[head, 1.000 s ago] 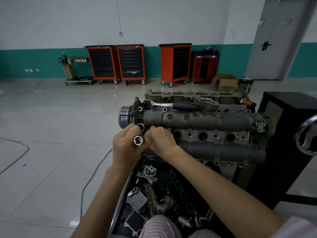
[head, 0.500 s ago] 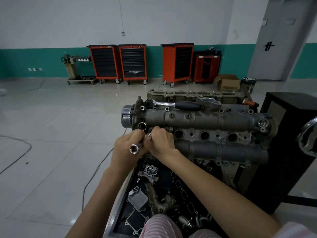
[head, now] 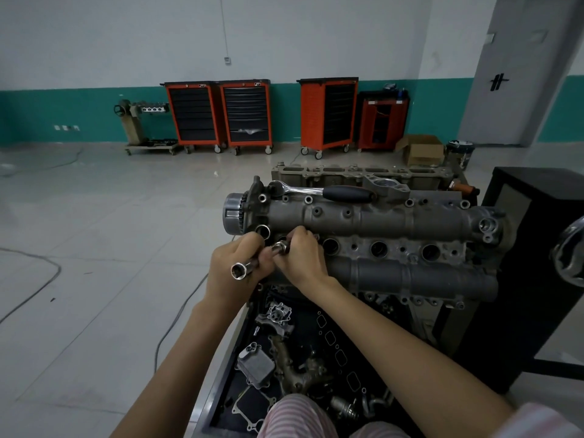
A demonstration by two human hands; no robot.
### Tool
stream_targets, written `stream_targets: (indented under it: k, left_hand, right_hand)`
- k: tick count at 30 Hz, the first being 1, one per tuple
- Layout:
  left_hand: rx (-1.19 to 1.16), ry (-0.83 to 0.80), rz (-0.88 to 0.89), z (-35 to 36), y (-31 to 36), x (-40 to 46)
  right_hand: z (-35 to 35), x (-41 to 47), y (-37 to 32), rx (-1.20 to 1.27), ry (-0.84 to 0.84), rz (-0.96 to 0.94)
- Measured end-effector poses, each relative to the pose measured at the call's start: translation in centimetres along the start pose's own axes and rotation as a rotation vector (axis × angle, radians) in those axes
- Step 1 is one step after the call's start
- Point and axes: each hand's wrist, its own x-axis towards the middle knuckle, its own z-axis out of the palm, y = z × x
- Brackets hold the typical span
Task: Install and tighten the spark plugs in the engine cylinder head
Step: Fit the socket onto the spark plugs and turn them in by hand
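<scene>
Hands meet just in front of the cylinder head, at its left end. The left hand is clenched round a long socket, whose open hex mouth faces back toward the person and whose axis slants up and right, away toward the head. At the socket's far end the right hand pinches a small shiny metal piece between fingertips; whether that is a spark plug or an adapter I cannot tell, since the fingers hide most of it.

Both hands are touching, so the piece lies right at the left grip's upper right. Beyond them, three open plug wells run in a row to the right, and the leftmost well is hidden behind the right hand. The ratchet rests on top of the head, well apart from both hands, handle pointing right.

Judging from this, the next move is joining the piece to the socket along that slanted axis, then tipping the whole thing upright over the nearest well. The right hand is the closer to the wells and to the ratchet.
</scene>
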Motion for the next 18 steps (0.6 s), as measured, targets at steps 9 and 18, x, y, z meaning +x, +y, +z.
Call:
stream_targets:
  k: [9, 18]
  left_hand:
    - [0.036, -0.053, 0.126, -0.2, -0.7, 0.2]
    - [0.079, -0.145, 0.184, 0.5, -0.4, 0.2]
  right_hand:
    - [0.8, 1.2, 0.4, -0.391, 0.115, -0.358]
    - [1.2, 1.3, 1.4, -0.345, 0.088, -0.341]
